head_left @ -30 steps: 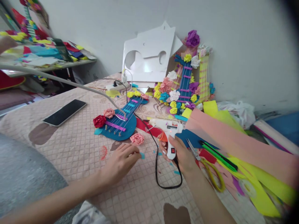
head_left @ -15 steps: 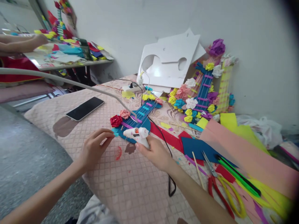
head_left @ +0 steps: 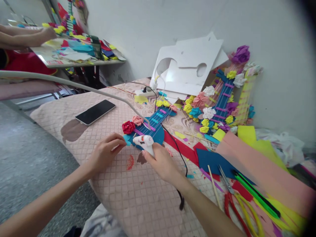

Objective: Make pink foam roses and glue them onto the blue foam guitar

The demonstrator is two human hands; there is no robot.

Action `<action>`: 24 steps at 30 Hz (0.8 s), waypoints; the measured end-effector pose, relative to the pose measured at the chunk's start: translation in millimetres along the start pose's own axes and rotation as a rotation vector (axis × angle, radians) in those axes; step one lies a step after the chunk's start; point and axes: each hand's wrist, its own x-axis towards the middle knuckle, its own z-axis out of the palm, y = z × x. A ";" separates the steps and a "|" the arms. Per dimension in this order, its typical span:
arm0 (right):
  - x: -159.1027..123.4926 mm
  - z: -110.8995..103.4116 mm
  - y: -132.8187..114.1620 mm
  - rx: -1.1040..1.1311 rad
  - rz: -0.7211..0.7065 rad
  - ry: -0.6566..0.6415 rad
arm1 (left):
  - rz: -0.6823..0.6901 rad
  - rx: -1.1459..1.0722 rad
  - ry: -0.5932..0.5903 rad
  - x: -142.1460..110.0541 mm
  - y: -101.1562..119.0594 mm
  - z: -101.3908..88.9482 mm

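Note:
My right hand [head_left: 161, 162] is closed around a white hot glue gun [head_left: 144, 142], whose nozzle points left at the lower edge of a small blue paper guitar [head_left: 151, 126] lying on the table. My left hand [head_left: 105, 153] pinches a small teal paper piece [head_left: 127, 140] at the guitar's lower left corner, right in front of the nozzle. A red paper rose [head_left: 128, 127] and a pink one [head_left: 137, 120] sit on the guitar's body. The gun's black cord [head_left: 181, 161] trails back past my right wrist.
A black phone [head_left: 95, 112] lies to the left. Decorated paper guitars [head_left: 219, 98] and white card cut-outs [head_left: 187, 70] lean on the wall. Scissors [head_left: 234, 200], sticks and coloured paper sheets [head_left: 259, 164] crowd the right. Another person's arms [head_left: 27, 34] work at a far table.
My right hand carried the glue gun from the right over to the small guitar's edge. My left hand picked up the teal piece and brought it to the guitar. The view shifted.

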 end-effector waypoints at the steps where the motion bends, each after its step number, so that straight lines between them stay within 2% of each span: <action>1: -0.1 0.4 0.1 -0.015 0.006 0.004 | 0.005 -0.004 -0.005 0.2 -0.5 0.3; 14: -5.3 -1.3 0.0 -0.077 0.016 -0.002 | 0.105 -0.002 -0.021 5.4 -2.8 3.0; 24: -32.1 -24.4 2.2 0.192 -0.061 0.030 | 0.267 0.131 -0.025 10.0 -12.3 6.2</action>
